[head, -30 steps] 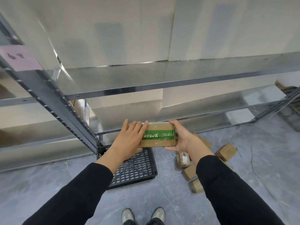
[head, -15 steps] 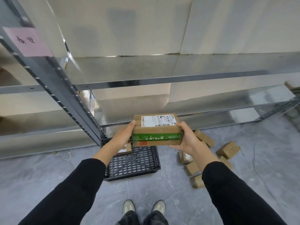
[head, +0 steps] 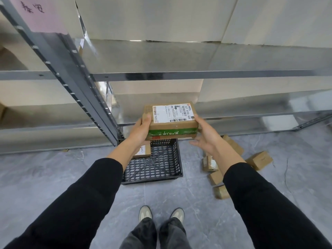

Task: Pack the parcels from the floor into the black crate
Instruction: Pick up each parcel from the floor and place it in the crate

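Note:
A brown cardboard parcel [head: 170,121] with a white shipping label on top and green tape along its near side hangs in the air above the far edge of the black lattice crate [head: 177,159]. My left hand [head: 141,130] grips its left end, thumb on the top face. My right hand [head: 204,135] holds the right end, thumb at the upper corner and fingers reaching under it. One small labelled parcel [head: 143,151] lies in the crate's far left corner, partly hidden by my left wrist.
Several small brown parcels lie on the grey floor right of the crate, among them one at the far right [head: 258,159] and one near my right sleeve [head: 221,192]. A metal rack with a grey upright [head: 79,90] stands behind the crate. My shoes [head: 145,212] are just in front.
The parcel has been turned so that its white label faces up instead of the green tape. My left hand went from lying flat on its side to gripping its left end.

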